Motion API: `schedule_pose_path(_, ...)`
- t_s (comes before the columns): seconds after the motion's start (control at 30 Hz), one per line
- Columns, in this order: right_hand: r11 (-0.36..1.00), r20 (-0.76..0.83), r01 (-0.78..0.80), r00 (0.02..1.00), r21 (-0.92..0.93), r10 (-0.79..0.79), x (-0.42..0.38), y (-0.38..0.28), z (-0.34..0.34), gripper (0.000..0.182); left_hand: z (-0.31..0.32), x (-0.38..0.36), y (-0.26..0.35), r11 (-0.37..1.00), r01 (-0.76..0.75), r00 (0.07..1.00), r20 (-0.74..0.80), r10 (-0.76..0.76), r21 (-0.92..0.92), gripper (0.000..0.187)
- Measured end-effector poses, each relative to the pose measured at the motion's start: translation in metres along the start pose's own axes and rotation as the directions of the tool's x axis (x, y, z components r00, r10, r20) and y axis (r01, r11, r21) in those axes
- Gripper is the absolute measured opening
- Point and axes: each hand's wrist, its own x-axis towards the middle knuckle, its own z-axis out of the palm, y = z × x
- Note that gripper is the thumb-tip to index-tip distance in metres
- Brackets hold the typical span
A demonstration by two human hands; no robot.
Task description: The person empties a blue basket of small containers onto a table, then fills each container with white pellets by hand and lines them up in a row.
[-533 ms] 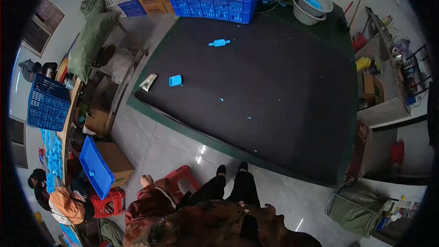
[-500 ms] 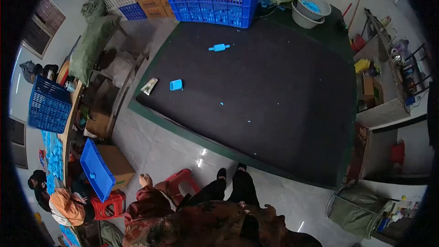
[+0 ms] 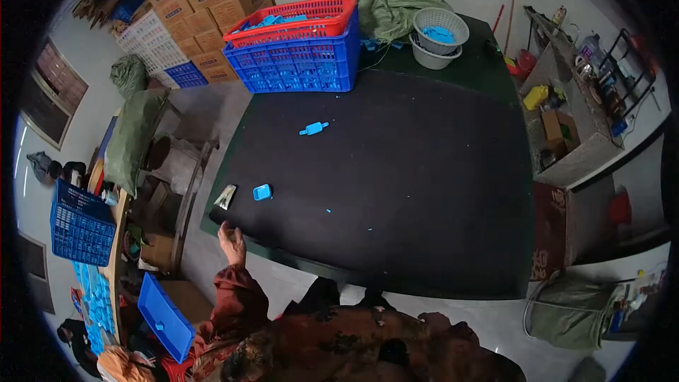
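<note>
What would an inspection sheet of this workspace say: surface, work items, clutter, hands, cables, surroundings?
Surface: dark mat over a green tabletop.
Work items: silvery item near the left hand; blue tray right of it; blue tabbed piece farther back.
Clutter: small blue bits on the mat.
Hands: left at the mat's near-left edge, contact unclear; right not seen.
Cables: thin cord-like line by the blue crate, nature unclear.
Surroundings: red basket on that crate; stacked cartons behind; green sack alongside.

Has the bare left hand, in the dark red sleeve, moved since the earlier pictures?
Yes. Judged against the black-covered table, the bare left hand has moved forward, from over the grey tiled floor to the table's near left corner.
</note>
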Motion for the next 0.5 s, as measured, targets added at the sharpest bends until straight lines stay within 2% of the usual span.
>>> schedule_pose_path(0.03,0.983,0.041,-0.179,0.983,0.047,0.178,-0.006,-0.07,-0.083,0.037,0.014,0.023,-0.006,0.989,-0.056,0.998,-0.026,0.053,-0.14,0.035)
schedule_pose_path(0.07,0.98,0.038,-0.19,0.981,0.056,0.188,-0.003,-0.082,-0.09,0.037,0.031,0.049,-0.007,0.954,-0.113,0.993,-0.062,0.1,-0.279,0.033)
schedule_pose_path(0.1,0.952,0.011,-0.298,0.954,0.068,0.298,0.0,-0.092,-0.095,0.044,0.036,0.074,0.023,0.92,0.092,0.996,0.056,-0.077,-0.38,0.03)
schedule_pose_path(0.13,0.913,-0.009,-0.401,0.915,0.081,0.403,0.005,-0.101,-0.099,0.051,0.036,0.099,0.063,0.844,0.301,0.952,0.187,-0.241,-0.445,0.027)
schedule_pose_path(0.27,0.906,0.008,-0.377,0.924,0.19,0.383,0.046,-0.143,-0.119,0.048,0.076,0.208,0.129,0.796,0.223,0.94,0.339,-0.024,-0.563,0.026)
schedule_pose_path(0.33,0.901,0.006,-0.353,0.932,0.25,0.364,0.072,-0.16,-0.138,0.045,0.094,0.247,0.171,0.738,0.233,0.914,0.402,0.056,-0.633,0.025)
schedule_pose_path(0.4,0.893,-0.001,-0.325,0.94,0.311,0.342,0.098,-0.175,-0.159,0.043,0.11,0.276,0.199,0.705,0.305,0.862,0.5,0.081,-0.64,0.025)
schedule_pose_path(0.5,0.864,-0.004,-0.278,0.952,0.42,0.307,0.137,-0.196,-0.183,0.039,0.146,0.311,0.211,0.77,0.254,0.851,0.513,0.109,-0.585,0.026)
